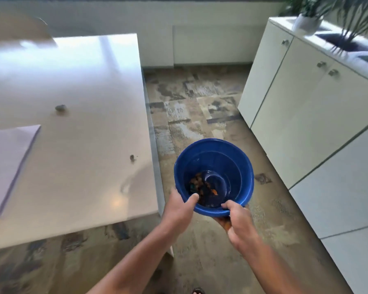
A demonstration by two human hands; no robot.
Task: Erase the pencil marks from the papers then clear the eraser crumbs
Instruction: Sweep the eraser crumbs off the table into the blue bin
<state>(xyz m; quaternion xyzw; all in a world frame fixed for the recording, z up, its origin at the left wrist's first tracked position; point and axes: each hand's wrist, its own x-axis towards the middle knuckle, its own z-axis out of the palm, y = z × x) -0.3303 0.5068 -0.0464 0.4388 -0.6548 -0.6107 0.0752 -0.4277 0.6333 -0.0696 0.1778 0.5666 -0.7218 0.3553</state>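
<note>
Holding a blue bucket (214,177) by its near rim, both hands keep it out over the floor, just off the table's corner. The left hand (180,205) pinches the rim with its thumb hooked inside and the fingers hidden behind the wall; the right hand (239,219) does likewise, thumb over the lip and fingers curled beneath. Dark and orange scraps lie in the bottom of the bucket, so it looks to serve as the bin.

Judging by this, the erasing is over and the clearing step is in hand. A small heap of eraser crumbs (132,157) sits on the table (83,85) up and to the left of the left hand, close to the table's edge. The next move likely calls for bringing the bucket's rim under that edge and freeing one hand to sweep the heap in, which leaves the bucket hanging from a single grip.

Farther left of the hands lies a sheet of paper (6,162), and beyond the crumbs a grey lump (61,107), perhaps the eraser, too blurred to be sure. White cabinets (306,115) stand to the right of the right hand, with potted plants (308,20) on top. Nothing lies between the bucket and the crumbs but the table's edge itself.
</note>
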